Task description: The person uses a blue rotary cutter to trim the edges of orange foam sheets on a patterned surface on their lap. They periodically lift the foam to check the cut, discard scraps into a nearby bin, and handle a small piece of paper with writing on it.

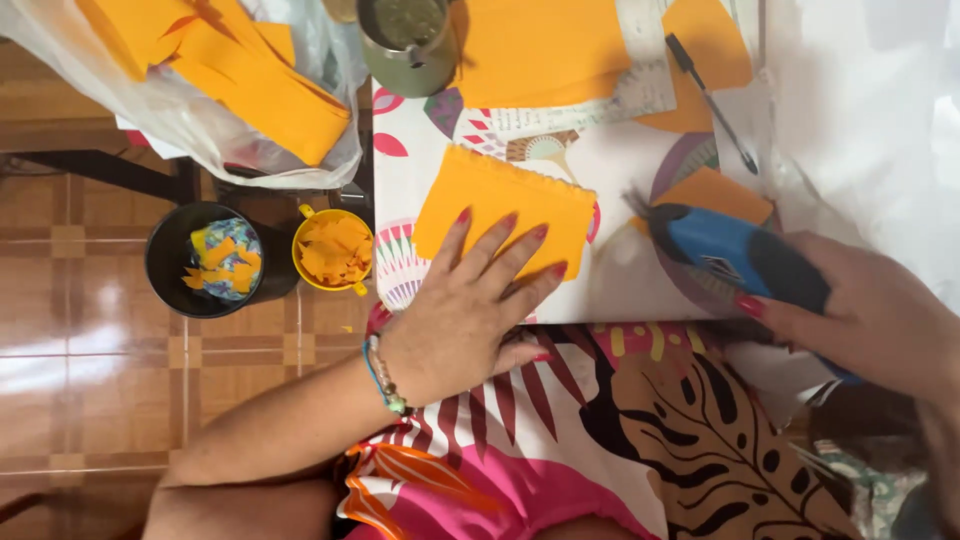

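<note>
**Cutter to the right of the pinned orange sheet**

The left hand (470,310) lies open, fingers spread flat on one folded orange sheet (505,210) on the patterned table (620,280). The sheet's long axis runs left to right, tilted slightly. The right hand (870,320) grips one blue electric cutter (735,255), its tip pointing left, just beside the sheet's right edge. Two cups of scraps (275,255) stand on the floor.

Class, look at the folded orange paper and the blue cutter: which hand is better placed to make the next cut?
Right. The right hand already holds the blue cutter beside the orange paper, while the left hand lies flat, pinning it.
</note>
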